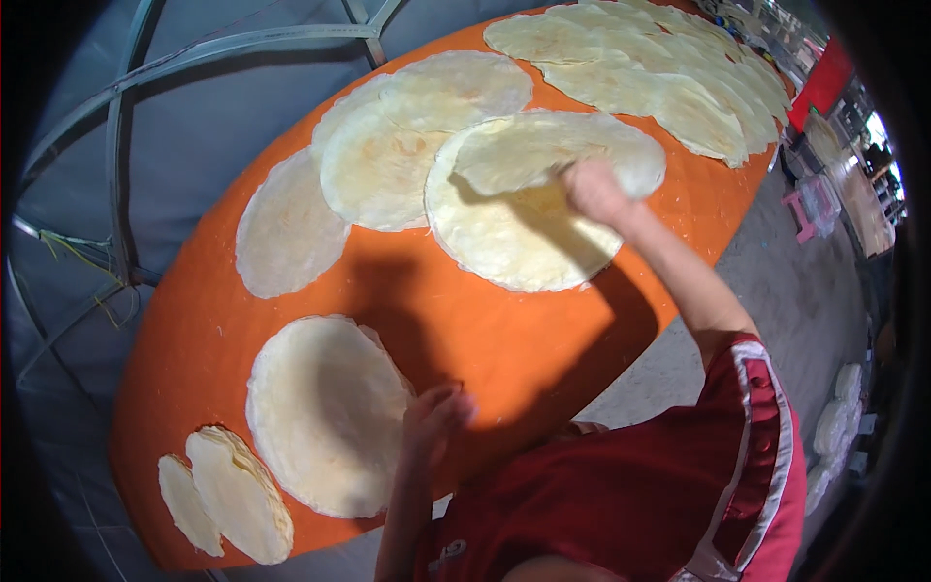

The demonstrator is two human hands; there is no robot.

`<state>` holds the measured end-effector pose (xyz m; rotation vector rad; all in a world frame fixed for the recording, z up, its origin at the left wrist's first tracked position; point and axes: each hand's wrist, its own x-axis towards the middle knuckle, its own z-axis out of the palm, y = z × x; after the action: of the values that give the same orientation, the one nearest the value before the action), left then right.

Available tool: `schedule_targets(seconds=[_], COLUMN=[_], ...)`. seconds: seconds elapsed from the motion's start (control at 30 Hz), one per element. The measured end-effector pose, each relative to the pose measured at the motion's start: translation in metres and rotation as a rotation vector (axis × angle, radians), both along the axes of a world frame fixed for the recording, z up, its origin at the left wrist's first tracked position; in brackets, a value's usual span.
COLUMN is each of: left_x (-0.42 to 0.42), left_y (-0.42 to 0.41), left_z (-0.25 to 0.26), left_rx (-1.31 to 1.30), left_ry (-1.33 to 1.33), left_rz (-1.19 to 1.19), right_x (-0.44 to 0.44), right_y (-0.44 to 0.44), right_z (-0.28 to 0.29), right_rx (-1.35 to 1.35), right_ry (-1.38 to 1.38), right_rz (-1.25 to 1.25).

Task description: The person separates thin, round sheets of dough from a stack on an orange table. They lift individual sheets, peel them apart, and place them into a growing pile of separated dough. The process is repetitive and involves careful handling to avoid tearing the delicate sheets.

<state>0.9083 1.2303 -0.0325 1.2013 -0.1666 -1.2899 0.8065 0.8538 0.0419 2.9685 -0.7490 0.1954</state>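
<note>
My right hand (596,190) grips the near edge of a thin round flatbread sheet (542,145). That sheet is partly lifted over a pale round flatbread (509,244), and its shadow falls across the one below. My left hand (440,415), slightly blurred, hovers with loosely bent fingers and nothing visible in it. Beside it lies a large round flatbread pile (327,415) with a second edge showing at its right. Left of the lifted sheet, several overlapping flatbreads (378,167) lie flat, along with a single thinner-looking one (291,229).
An orange-covered table (465,327) carries everything. Many overlapping flatbreads (654,65) spread across its far end. Two smaller stacks (240,495) (188,502) sit at the near left corner. Metal framing (116,182) stands along the left wall. A pink stool (800,214) is on the floor at right.
</note>
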Motion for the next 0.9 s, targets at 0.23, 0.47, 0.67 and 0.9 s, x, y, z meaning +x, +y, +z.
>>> schedule_targets(seconds=[0.23, 0.47, 0.67, 0.9], left_x=[0.008, 0.011, 0.022, 0.024], left_y=[-0.125, -0.174, -0.183, -0.153], left_z=[-0.061, -0.044, -0.058, -0.027], left_rx=[-0.297, -0.197, -0.304, -0.371], left_ry=[0.342, 0.366, 0.369, 0.195], left_rz=[0.178, 0.224, 0.152, 0.168], right_x=[-0.012, -0.02, 0.009, -0.071], right_y=[0.08, 0.074, 0.083, 0.099], right_z=[-0.102, -0.11, -0.101, -0.036], right_rx=[0.12, -0.123, -0.14, 0.109], right_ry=[-0.035, 0.079, 0.061, 0.071], right_rz=[0.186, 0.354, 0.291, 0.588])
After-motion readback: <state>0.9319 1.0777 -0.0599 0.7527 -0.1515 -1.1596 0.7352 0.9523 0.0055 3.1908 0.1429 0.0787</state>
